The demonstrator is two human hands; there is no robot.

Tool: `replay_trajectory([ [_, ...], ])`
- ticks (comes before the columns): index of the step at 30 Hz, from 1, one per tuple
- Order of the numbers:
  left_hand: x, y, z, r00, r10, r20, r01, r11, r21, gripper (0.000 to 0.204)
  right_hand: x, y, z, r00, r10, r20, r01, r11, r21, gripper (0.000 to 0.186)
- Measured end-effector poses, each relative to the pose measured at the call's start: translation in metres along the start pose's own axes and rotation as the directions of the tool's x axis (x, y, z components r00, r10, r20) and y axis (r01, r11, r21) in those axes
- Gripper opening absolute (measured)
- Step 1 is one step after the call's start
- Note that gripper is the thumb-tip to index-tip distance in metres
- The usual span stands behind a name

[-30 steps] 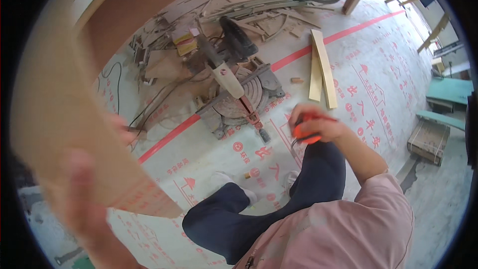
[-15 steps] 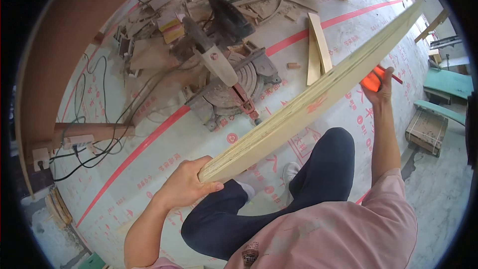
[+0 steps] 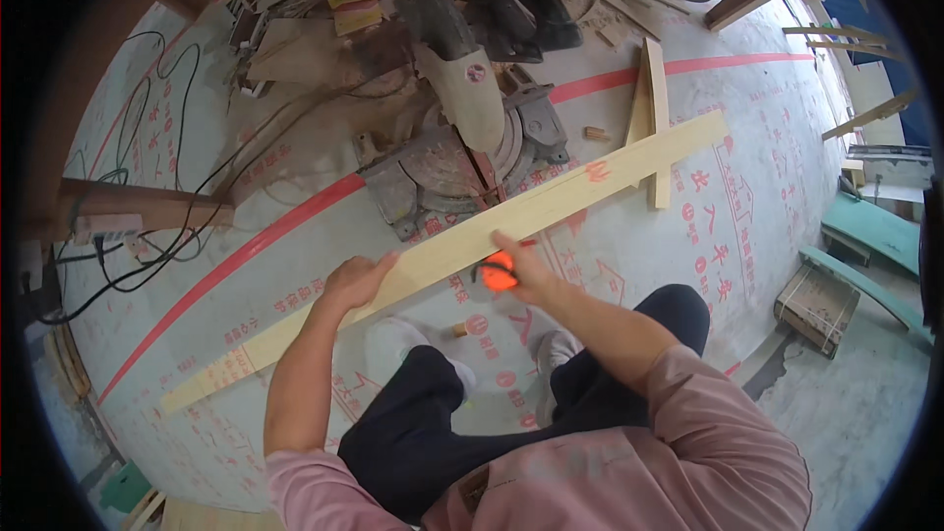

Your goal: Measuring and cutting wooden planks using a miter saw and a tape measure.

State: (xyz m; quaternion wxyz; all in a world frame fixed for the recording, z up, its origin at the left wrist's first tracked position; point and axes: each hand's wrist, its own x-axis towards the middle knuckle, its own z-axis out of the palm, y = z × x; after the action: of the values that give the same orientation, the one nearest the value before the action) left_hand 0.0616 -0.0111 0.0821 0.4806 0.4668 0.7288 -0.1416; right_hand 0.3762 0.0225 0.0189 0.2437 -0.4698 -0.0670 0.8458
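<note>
A long pale wooden board [image 3: 442, 254] lies at a slant in front of me, with its right end farther off than its left. My left hand [image 3: 356, 283] grips its near part, fingers closed round the edge. An orange tape measure [image 3: 499, 272] with a black strap is in my right hand [image 3: 531, 273], whose fingers also touch the board's near edge. A thin red stick, perhaps a pencil, barely shows by those fingers. Just beyond the board stands a miter saw [image 3: 457, 103], its head lowered over a dusty round base.
Two short boards [image 3: 659, 98] lie right of the saw, partly under the long board's far end. Offcuts and sawdust heap up behind the saw. Black cables [image 3: 211, 192] run along the left to a power strip [image 3: 108, 226]. Green panels [image 3: 870, 236] and a strapped box [image 3: 818, 307] sit at right.
The board has come down from a raised, edge-on pose to lie broad face up near the saw. My right hand has moved from its far end to its middle; my left has shifted along it.
</note>
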Motion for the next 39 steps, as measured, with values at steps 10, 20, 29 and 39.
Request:
replay_trajectory([
  [10, 0.026, -0.189, -0.026, 0.98, -0.176, -0.088, 0.176, 0.984, -0.003, 0.08, -0.007, 0.043, 0.023, 0.939, 0.341, -0.035, -0.318, 0.827, -0.464, 0.026],
  [20, 0.051, -0.23, 0.003, 0.942, -0.142, -0.303, 0.202, 0.963, 0.177, 0.06, -0.026, 0.027, 0.059, 0.895, 0.445, 0.011, -0.354, 0.725, -0.591, 0.031],
  [29, -0.02, -0.031, 0.125, 0.934, 0.347, 0.083, 0.097, -0.022, -0.995, 0.035, -0.005, 0.06, 0.073, 0.99, 0.071, 0.125, 0.111, 0.167, -0.98, 0.04],
  [39, -0.032, 0.027, 0.107, 0.958, 0.262, 0.119, 0.191, -0.27, -0.944, 0.056, -0.025, 0.064, 0.088, 0.934, -0.224, 0.28, 0.356, 0.673, -0.649, 0.046],
])
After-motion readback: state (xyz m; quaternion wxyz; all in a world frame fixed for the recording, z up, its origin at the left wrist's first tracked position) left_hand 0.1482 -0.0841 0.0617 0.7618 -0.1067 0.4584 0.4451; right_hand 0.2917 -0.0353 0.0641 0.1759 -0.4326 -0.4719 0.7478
